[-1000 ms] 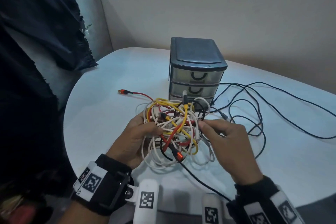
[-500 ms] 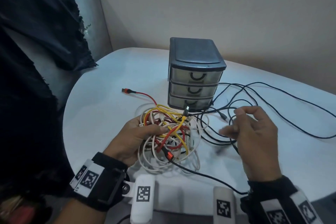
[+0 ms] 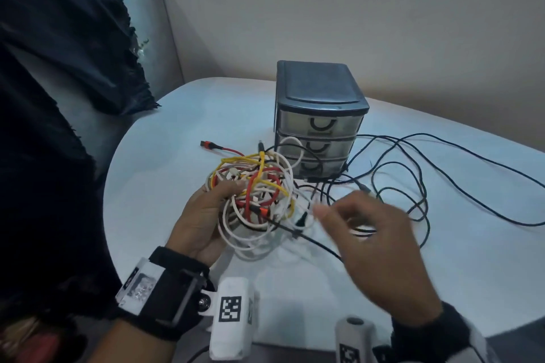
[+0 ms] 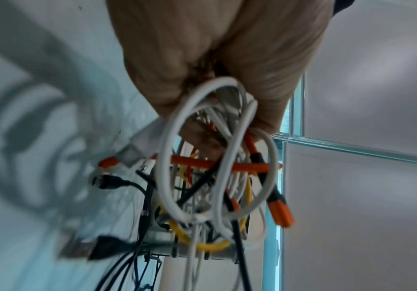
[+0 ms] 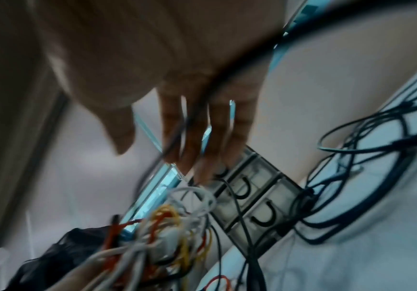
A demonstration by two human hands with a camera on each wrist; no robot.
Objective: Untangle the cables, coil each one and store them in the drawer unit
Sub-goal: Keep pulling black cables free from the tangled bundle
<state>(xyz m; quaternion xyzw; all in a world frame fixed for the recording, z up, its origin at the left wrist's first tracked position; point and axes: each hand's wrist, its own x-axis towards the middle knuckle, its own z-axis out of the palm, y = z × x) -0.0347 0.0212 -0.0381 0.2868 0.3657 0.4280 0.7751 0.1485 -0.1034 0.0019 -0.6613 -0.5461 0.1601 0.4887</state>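
My left hand grips a knot of white, yellow, red and black cables and holds it just above the white table. In the left wrist view the left hand's fingers curl round the white loops of the cable knot. My right hand is blurred, right beside the knot. Its fingers are stretched out, and a black cable crosses in front of them. A long black cable sprawls to the right. The grey drawer unit stands behind, with its three drawers closed.
A red cable with an orange plug trails out of the knot to the left on the table. Dark cloth hangs at the left, over a grey metal box. The black cable's loops lie against the drawer unit's right foot.
My right hand left the knot, swung out right with the black cable, then came back beside the knot with fingers stretched. The left hand raised and turned the knot a little.
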